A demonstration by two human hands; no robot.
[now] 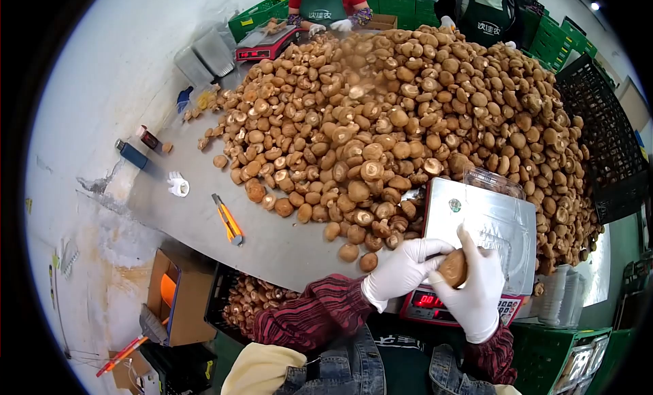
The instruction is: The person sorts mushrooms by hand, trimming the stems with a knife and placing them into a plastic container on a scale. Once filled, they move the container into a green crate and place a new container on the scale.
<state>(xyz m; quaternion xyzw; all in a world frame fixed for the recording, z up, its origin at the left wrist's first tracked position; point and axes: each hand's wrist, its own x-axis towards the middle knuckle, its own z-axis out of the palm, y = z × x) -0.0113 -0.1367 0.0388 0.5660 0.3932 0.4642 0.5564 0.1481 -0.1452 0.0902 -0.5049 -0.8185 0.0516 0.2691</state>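
Note:
Both my hands wear white gloves and meet over the front of a red scale with a silver plate [445, 201]. A brown mushroom [453, 268] is between them. My right hand [476, 286] wraps round it from the right, its thumb below the cap. My left hand [406, 267] pinches at the mushroom's left side; its fingertips touch the cap's edge. A clear plastic tray [500, 225] lies on the scale plate behind my hands. The red digits of the display [428, 300] show partly at the scale's front.
A large mushroom pile [408, 123] spreads behind the scale. An orange cutter [228, 219], a white glove [178, 184] and a bottle [130, 153] lie left. A black crate [612, 150] leans right; clear trays [563, 296] stand nearby. Two people work across the table.

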